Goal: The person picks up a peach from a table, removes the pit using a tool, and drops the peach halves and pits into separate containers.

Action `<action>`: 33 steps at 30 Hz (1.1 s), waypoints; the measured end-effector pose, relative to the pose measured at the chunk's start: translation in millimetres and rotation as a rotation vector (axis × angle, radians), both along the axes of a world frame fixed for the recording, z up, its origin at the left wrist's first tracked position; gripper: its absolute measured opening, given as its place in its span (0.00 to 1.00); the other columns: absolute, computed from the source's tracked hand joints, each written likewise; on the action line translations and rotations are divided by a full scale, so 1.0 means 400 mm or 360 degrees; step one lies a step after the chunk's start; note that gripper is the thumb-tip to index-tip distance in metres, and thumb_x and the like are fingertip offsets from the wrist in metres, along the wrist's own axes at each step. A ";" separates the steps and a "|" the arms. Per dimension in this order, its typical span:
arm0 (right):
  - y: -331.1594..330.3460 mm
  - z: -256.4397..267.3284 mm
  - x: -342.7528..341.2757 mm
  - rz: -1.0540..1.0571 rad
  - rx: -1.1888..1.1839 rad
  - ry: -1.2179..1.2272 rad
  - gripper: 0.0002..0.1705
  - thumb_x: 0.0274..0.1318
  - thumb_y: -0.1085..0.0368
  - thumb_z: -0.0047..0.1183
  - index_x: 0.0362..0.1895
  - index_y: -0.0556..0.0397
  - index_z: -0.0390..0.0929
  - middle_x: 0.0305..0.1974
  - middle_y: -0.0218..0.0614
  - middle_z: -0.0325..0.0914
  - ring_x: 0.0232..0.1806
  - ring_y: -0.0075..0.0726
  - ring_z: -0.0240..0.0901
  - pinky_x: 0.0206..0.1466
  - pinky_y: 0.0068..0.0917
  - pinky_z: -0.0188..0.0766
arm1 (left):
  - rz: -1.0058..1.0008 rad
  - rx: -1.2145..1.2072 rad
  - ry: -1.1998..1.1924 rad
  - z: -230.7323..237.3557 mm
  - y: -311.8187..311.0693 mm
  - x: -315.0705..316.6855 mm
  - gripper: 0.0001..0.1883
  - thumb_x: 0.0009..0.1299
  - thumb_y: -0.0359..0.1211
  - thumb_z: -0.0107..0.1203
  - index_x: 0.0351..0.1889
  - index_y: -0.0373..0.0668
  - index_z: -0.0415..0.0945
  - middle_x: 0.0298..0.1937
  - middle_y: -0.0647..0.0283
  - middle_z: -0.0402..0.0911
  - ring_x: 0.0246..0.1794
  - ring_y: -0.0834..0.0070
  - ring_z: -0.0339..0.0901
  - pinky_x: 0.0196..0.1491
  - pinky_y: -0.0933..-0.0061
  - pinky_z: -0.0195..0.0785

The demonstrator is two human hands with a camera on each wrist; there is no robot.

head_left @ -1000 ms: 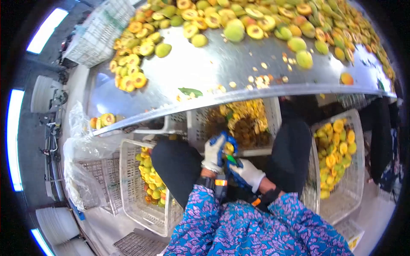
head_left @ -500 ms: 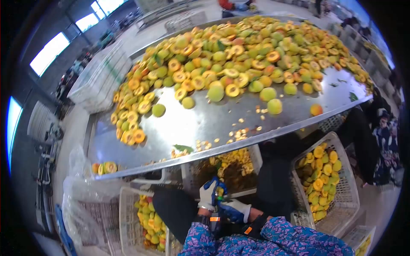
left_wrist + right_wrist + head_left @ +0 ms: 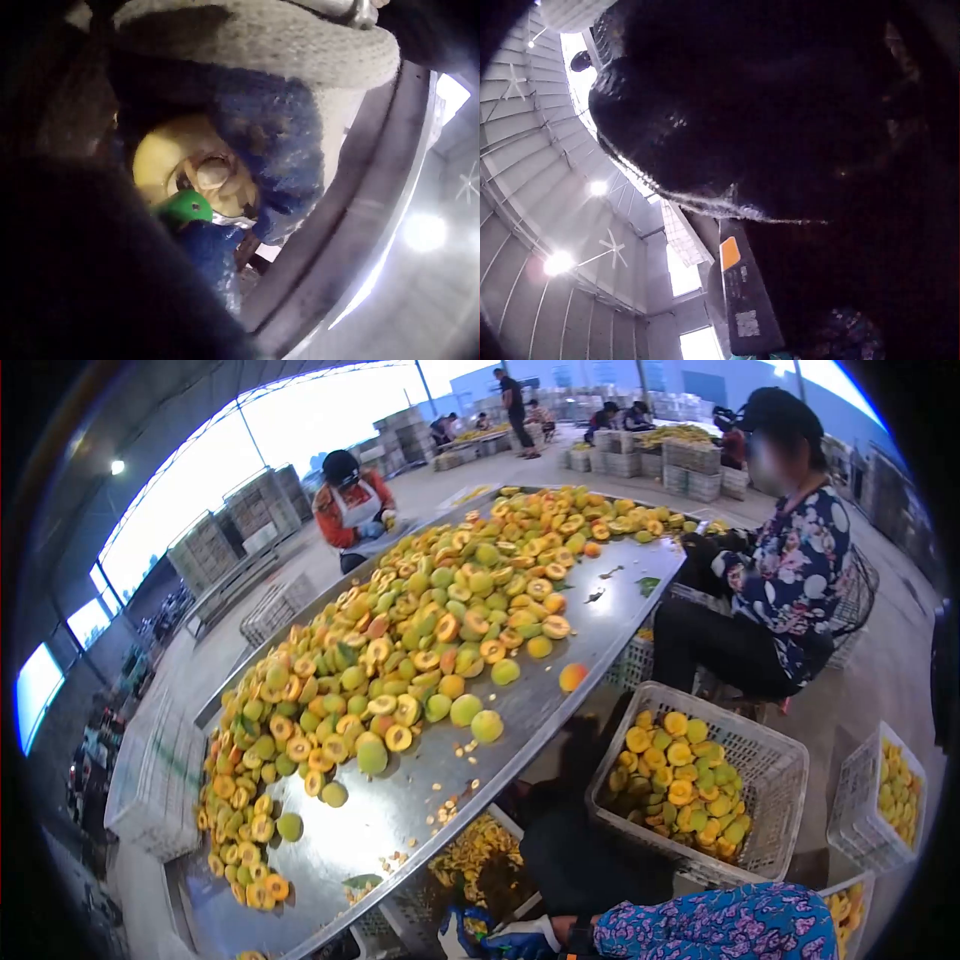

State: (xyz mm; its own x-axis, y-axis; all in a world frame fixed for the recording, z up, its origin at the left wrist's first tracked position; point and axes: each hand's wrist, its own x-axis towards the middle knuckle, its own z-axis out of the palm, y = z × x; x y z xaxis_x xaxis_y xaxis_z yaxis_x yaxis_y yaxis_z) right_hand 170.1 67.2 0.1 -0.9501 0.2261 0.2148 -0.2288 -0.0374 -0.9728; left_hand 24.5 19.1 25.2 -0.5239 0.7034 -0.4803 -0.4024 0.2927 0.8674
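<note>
At the bottom edge of the head view, my left hand (image 3: 462,934) and right hand (image 3: 525,940) are close together, in white knit gloves with blue coating. The left wrist view shows the left hand gripping a yellow peach half (image 3: 156,161), cut face outward, with a pale round centre. A tool with a green handle (image 3: 187,207) and a thin curved metal edge (image 3: 234,220) lies against that face. Blue-coated fingers (image 3: 210,259) of the right hand grip the tool. The right wrist view is mostly dark, hiding the grip.
A metal table (image 3: 320,825) bears a big heap of halved peaches (image 3: 400,630). Crates of peaches stand at right (image 3: 780,800) and far right (image 3: 850,810); another crate (image 3: 525,905) sits under the table edge. One person (image 3: 790,575) sits at right, another (image 3: 350,510) across the table.
The head view has swung up and to the right, so the hands now sit at its bottom edge. Both hands stay together, and the people around the table have come into view.
</note>
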 end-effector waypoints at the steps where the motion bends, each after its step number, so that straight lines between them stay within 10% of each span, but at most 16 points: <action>1: 0.002 -0.008 -0.002 -0.0030 -0.0152 -0.0114 0.17 0.49 0.53 0.55 0.35 0.55 0.75 0.27 0.34 0.75 0.27 0.34 0.70 0.32 0.32 0.67 | -0.0012 0.0010 0.0004 -0.007 -0.005 0.000 0.21 0.69 0.44 0.46 0.35 0.32 0.77 0.31 0.60 0.80 0.29 0.75 0.75 0.33 0.76 0.68; 7: 0.004 -0.039 -0.016 -0.0071 -0.1061 -0.0484 0.18 0.49 0.52 0.55 0.34 0.55 0.76 0.27 0.38 0.75 0.28 0.38 0.70 0.33 0.33 0.67 | 0.0110 0.0108 -0.0310 -0.108 -0.015 -0.039 0.20 0.70 0.43 0.45 0.33 0.33 0.77 0.30 0.61 0.80 0.27 0.73 0.74 0.33 0.74 0.68; 15: 0.022 -0.057 -0.036 -0.0379 -0.0730 -0.0704 0.20 0.48 0.51 0.54 0.33 0.56 0.76 0.27 0.44 0.75 0.29 0.43 0.71 0.34 0.36 0.67 | -0.0218 0.0039 0.0509 -0.096 -0.010 -0.048 0.16 0.70 0.41 0.45 0.43 0.40 0.76 0.32 0.54 0.80 0.29 0.69 0.75 0.36 0.68 0.71; 33: 0.030 -0.166 -0.091 -0.0882 0.0296 -0.1322 0.23 0.47 0.48 0.51 0.30 0.58 0.77 0.27 0.56 0.75 0.32 0.56 0.74 0.37 0.41 0.68 | 0.0697 0.0082 0.0837 -0.020 0.086 -0.098 0.07 0.61 0.30 0.57 0.31 0.36 0.74 0.24 0.69 0.74 0.23 0.83 0.68 0.23 0.81 0.61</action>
